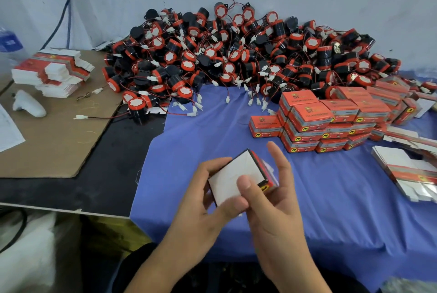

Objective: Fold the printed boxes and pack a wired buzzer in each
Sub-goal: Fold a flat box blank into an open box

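Item count at your station
You have one heap of buzzers (236, 51), too many to count; one pile of folded boxes (331, 122), more than ten, exact number hidden; two stacks of flat boxes, a left stack (54, 70) and a right stack (402, 167); one box (224, 174) held.
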{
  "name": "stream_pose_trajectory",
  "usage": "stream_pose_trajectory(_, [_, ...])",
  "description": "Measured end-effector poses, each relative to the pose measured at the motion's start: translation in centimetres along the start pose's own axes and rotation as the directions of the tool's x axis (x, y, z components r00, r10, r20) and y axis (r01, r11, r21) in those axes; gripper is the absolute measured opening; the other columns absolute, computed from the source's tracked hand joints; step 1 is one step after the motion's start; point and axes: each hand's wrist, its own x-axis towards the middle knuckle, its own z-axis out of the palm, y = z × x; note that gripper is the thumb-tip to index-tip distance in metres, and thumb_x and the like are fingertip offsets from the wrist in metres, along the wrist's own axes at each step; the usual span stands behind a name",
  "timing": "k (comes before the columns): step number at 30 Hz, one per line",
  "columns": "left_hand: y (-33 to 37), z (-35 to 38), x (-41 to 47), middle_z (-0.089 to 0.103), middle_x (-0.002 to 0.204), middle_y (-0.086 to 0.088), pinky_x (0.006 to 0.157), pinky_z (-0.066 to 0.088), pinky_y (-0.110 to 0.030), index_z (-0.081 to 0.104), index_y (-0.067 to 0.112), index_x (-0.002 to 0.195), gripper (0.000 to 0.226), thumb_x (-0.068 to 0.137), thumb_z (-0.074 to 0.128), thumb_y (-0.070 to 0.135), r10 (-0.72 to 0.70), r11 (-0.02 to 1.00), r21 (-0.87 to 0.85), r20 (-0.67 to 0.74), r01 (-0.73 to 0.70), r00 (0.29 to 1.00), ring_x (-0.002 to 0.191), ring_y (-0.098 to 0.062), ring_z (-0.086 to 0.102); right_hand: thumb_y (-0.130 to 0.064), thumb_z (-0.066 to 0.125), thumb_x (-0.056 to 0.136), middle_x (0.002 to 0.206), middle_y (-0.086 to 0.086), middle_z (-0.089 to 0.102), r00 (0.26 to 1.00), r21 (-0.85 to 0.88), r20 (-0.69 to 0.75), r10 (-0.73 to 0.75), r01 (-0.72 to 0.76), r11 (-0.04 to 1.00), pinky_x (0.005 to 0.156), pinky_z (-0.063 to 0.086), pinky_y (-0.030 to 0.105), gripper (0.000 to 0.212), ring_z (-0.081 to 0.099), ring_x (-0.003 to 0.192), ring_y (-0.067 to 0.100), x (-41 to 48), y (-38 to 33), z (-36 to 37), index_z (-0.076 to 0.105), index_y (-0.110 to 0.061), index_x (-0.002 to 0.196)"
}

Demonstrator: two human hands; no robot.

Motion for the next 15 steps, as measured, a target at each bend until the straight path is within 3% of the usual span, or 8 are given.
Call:
stream_pose_trajectory(3, [0.1, -2.1, 1.3, 0.058, 0.131, 0.017, 0.099, 0.053, -0.038, 0.053, 0.048, 0.13, 0.076, 0.064, 0.085, 0.066, 0.012, 0.944, 0.329, 0.039, -0.024, 0.999, 0.121, -0.013, 0.058, -0.018, 0.08, 0.08, 0.11, 0.005, 0.074, 0.981, -0.274, 0.178, -0.076, 0.124, 0.954, 0.082, 0.061, 0.039, 0.081, 0.074, 0.1, 0.024, 0.7, -1.1, -0.8, 0.042, -0.054, 0.141])
stream_pose_trajectory(4, [0.2, -2.4, 1.8, 0.059, 0.13, 0.015, 0.1, 0.052, -0.038, 0.049, 0.05, 0.135, 0.078, 0.067, 0.085, 0.06, 0.034, 0.937, 0.345, 0.067, -0.055, 0.997, 0.121, -0.015, 0.058, -0.019, 0.079, 0.083, 0.114, 0.002, 0.074, 0.96, -0.377, 0.272, -0.064, 0.168, 0.911, 0.089, 0.06, 0.041, 0.084, 0.074, 0.103, 0.023, 1.0, -1.7, -0.9, 0.036, -0.056, 0.145])
stream_pose_trajectory(7, [0.5, -2.4, 2.9, 0.065, 0.125, 0.01, 0.097, 0.054, -0.028, 0.031, 0.055, 0.149, 0.094, 0.074, 0.085, 0.034, 0.064, 0.986, 0.142, 0.149, -0.086, 0.987, 0.118, -0.02, 0.065, -0.026, 0.078, 0.088, 0.114, -0.021, 0.069, 0.892, -0.655, 0.444, -0.091, 0.392, 0.645, 0.094, 0.05, 0.017, 0.092, 0.069, 0.104, 0.006, 1.8, -3.0, -0.9, 0.021, -0.057, 0.152])
stream_pose_trajectory(10, [-0.2, -2.2, 4.0, 0.068, 0.122, 0.007, 0.086, 0.058, -0.026, 0.05, 0.048, 0.135, 0.078, 0.068, 0.088, 0.03, 0.057, 0.992, -0.106, -0.045, -0.062, 0.997, 0.111, -0.02, 0.07, -0.044, 0.08, 0.084, 0.127, -0.032, 0.051, 0.844, -0.822, 0.325, -0.427, 0.475, 0.313, 0.098, 0.036, 0.007, 0.083, 0.051, 0.124, 0.002, 2.6, -3.0, -1.5, 0.033, -0.045, 0.153])
stream_pose_trajectory(11, [-0.6, -2.1, 4.4, 0.07, 0.122, 0.004, 0.084, 0.058, -0.025, 0.054, 0.046, 0.129, 0.073, 0.066, 0.089, 0.031, 0.017, 0.986, -0.164, -0.103, -0.034, 0.995, 0.109, -0.021, 0.071, -0.047, 0.079, 0.085, 0.132, -0.028, 0.046, 0.834, -0.838, 0.25, -0.492, 0.441, 0.322, 0.101, 0.037, 0.011, 0.078, 0.048, 0.127, 0.003, 2.9, -2.5, -1.9, 0.037, -0.045, 0.151])
stream_pose_trajectory(12, [-1.1, -2.1, 4.7, 0.071, 0.12, 0.002, 0.084, 0.058, -0.023, 0.056, 0.044, 0.125, 0.07, 0.065, 0.09, 0.032, -0.025, 0.981, -0.193, -0.127, 0.0, 0.992, 0.108, -0.02, 0.071, -0.046, 0.077, 0.085, 0.134, -0.023, 0.047, 0.869, -0.81, 0.167, -0.466, 0.39, 0.438, 0.1, 0.043, 0.015, 0.074, 0.049, 0.128, 0.005, 3.5, -2.0, -2.3, 0.039, -0.046, 0.148])
stream_pose_trajectory(14, [-2.5, -2.0, 5.3, 0.072, 0.118, 0.007, 0.085, 0.058, -0.022, 0.058, 0.044, 0.12, 0.063, 0.067, 0.091, 0.033, -0.067, 0.992, -0.109, -0.11, 0.055, 0.992, 0.11, -0.016, 0.071, -0.026, 0.075, 0.09, 0.13, -0.011, 0.06, 0.969, -0.634, 0.033, -0.244, 0.209, 0.745, 0.094, 0.055, 0.024, 0.057, 0.061, 0.12, 0.011, 5.1, 0.0, -3.4, 0.051, -0.036, 0.14])
stream_pose_trajectory(15, [-3.4, -2.1, 5.8, 0.07, 0.122, 0.01, 0.09, 0.058, -0.026, 0.058, 0.048, 0.119, 0.059, 0.072, 0.09, 0.034, -0.065, 0.997, 0.03, -0.091, 0.068, 0.994, 0.116, -0.014, 0.067, -0.013, 0.073, 0.093, 0.125, -0.007, 0.067, 0.985, -0.606, 0.017, -0.17, 0.146, 0.782, 0.093, 0.057, 0.028, 0.047, 0.066, 0.116, 0.013, 5.9, 1.3, -3.9, 0.059, -0.029, 0.134])
